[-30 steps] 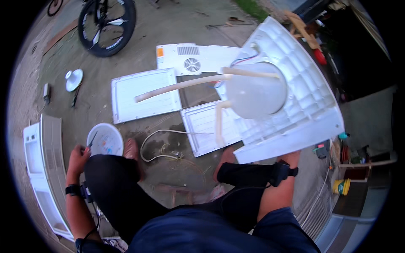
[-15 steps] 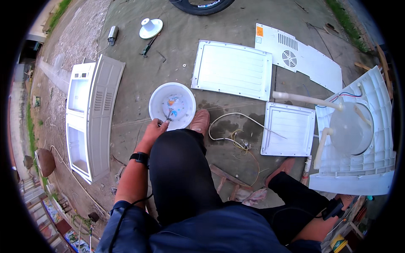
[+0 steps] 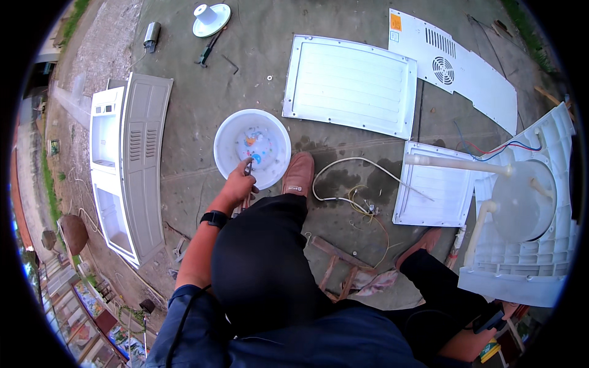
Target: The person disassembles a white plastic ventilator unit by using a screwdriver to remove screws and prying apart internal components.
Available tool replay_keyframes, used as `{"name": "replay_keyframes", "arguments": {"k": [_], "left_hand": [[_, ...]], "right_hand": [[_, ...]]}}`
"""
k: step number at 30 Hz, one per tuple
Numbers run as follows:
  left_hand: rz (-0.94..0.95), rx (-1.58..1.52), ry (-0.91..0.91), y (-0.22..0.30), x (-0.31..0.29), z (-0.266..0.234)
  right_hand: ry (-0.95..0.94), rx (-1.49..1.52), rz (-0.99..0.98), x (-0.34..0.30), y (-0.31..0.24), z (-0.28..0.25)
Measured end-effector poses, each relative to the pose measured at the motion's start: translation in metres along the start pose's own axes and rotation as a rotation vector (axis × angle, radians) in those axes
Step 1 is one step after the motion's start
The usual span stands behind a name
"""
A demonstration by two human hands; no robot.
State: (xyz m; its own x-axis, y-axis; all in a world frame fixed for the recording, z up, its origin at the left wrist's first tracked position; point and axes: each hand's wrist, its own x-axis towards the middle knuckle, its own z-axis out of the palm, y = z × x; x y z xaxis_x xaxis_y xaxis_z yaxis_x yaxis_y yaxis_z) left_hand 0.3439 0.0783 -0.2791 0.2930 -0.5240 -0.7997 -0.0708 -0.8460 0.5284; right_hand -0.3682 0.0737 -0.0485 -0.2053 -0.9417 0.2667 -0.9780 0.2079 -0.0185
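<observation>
My left hand (image 3: 238,185) is closed round a small dark metal tool (image 3: 248,167), perhaps pliers, its tip over the near rim of a white plastic bucket (image 3: 222,161). Small coloured bits or prints show on the bucket's bottom. At the lower right, my right hand (image 3: 508,308) is mostly cut off by the dark rim of the picture, below a black band on the wrist. It is nearest to a ribbed white plastic panel (image 3: 534,270) that bears a round translucent tank (image 3: 523,208) with pipe stubs. My right hand's fingers are hidden.
Flat white metal panels (image 3: 353,86) and a vented white panel (image 3: 469,73) lie ahead. A white appliance casing (image 3: 138,165) stands at left. A white hose (image 3: 350,161) with thin wires (image 3: 367,211) lies between my feet. Farther off are a hammer-like tool (image 3: 210,50) and a flanged white part (image 3: 210,21).
The view has shifted, so the floor things sit differently in it. My left hand has turned, and the tool now points up at the bucket's near rim instead of reaching into it.
</observation>
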Motion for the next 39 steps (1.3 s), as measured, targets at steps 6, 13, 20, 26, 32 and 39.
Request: {"name": "replay_keyframes", "arguments": {"k": [6,13,20,26,32,39], "left_hand": [[-0.098,-0.049,-0.015,0.001,0.014,-0.002],[-0.156,-0.082,0.084,-0.01,0.014,-0.007],[0.072,0.102,0.218,0.011,0.004,-0.029],[0.421,-0.109,0.243,0.147,-0.039,-0.068],[0.811,0.185,-0.131,0.287,-0.191,0.003],[1.001,0.536,-0.502,0.29,-0.292,0.135]], "right_hand": [[-0.006,-0.027,-0.029,0.002,-0.006,0.002],[-0.008,-0.047,-0.073,0.001,-0.009,-0.005],[0.025,-0.053,-0.117,-0.006,-0.01,-0.011],[0.037,0.043,-0.238,0.005,-0.041,-0.007],[-0.002,1.646,0.337,0.008,-0.074,0.002],[-0.202,1.97,0.118,0.044,-0.099,-0.024]]}}
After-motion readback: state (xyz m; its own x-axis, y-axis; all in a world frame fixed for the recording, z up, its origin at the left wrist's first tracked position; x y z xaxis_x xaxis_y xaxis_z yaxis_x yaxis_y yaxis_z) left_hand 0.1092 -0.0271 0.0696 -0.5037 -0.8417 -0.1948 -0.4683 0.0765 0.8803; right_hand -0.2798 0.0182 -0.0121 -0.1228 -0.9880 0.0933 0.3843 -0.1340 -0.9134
